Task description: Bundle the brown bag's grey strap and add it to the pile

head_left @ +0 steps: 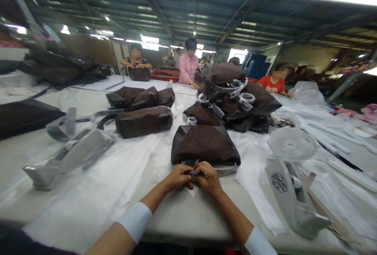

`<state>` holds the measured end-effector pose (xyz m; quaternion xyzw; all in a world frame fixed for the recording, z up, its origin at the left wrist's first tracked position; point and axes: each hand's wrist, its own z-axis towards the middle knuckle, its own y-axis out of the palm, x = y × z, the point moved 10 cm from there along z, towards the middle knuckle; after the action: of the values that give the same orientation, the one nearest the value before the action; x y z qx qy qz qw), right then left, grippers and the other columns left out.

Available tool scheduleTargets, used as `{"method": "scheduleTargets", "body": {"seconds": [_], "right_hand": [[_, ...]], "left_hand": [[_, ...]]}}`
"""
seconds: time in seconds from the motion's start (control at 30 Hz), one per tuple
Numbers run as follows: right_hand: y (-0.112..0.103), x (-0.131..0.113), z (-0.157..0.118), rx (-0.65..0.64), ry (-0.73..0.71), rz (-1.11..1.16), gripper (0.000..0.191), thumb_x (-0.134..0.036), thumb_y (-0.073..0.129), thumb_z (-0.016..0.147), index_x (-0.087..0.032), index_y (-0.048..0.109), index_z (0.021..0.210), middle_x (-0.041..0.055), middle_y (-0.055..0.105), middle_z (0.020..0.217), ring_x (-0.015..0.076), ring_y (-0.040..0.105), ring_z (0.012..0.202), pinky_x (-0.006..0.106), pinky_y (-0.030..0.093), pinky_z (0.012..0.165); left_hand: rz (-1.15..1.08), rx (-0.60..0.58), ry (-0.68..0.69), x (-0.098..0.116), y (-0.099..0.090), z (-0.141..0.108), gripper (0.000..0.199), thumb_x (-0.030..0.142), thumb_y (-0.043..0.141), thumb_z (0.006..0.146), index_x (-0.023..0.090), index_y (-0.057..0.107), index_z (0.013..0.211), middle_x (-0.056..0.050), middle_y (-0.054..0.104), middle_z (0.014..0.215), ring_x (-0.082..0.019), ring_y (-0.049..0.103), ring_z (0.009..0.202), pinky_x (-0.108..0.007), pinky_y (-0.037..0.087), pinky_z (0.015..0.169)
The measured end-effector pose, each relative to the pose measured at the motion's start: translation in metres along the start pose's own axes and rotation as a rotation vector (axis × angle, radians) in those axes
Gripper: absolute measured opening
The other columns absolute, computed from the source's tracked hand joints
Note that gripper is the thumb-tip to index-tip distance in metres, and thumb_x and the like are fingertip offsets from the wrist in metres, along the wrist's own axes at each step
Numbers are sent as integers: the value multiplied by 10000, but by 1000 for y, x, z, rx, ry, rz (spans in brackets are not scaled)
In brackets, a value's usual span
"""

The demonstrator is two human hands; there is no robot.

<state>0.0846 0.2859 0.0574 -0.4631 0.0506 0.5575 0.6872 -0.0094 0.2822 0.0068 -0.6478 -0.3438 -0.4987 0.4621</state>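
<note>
A dark brown handbag (206, 145) lies on the table in front of me, its near edge toward my body. My left hand (179, 176) is closed at that edge, thumb and fingers pinching a small brown strip (195, 165). Close beside it, my right hand (209, 177) pinches the same strip from the other side, with bent fingers. What the strip is attached to is partly hidden by my fingers. Clear plastic shows along the bag's near right edge.
Tape dispensers stand left (70, 156) and right (294, 200). A small round fan (293, 144) sits on the right. Behind the bag rises a pile of wrapped handbags (226, 101); more bags (144, 122) lie left. White plastic sheets (118, 172) cover the table. Several co-workers are across the table.
</note>
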Motion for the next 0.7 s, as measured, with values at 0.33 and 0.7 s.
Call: {"method": "scheduleTargets", "body": {"seconds": [0.33,0.7], "right_hand": [[4,28,12,-181,337,316,449,-181,620,642,-224,540,1081,1,572,947,120,527,682,246,433,648],[45,71,20,-282,279,354,125,-260,588,518,-194,482,521,-45,467,531,124,430,531,236,318,516]], "left_hand": [[-50,93,30,-8,1,3,238,274,516,730,115,644,853,-22,605,630,-166,647,517,-166,351,367],[375,179,36,-42,-17,33,87,256,586,636,182,542,651,23,480,640,-172,558,741,-272,414,698]]}}
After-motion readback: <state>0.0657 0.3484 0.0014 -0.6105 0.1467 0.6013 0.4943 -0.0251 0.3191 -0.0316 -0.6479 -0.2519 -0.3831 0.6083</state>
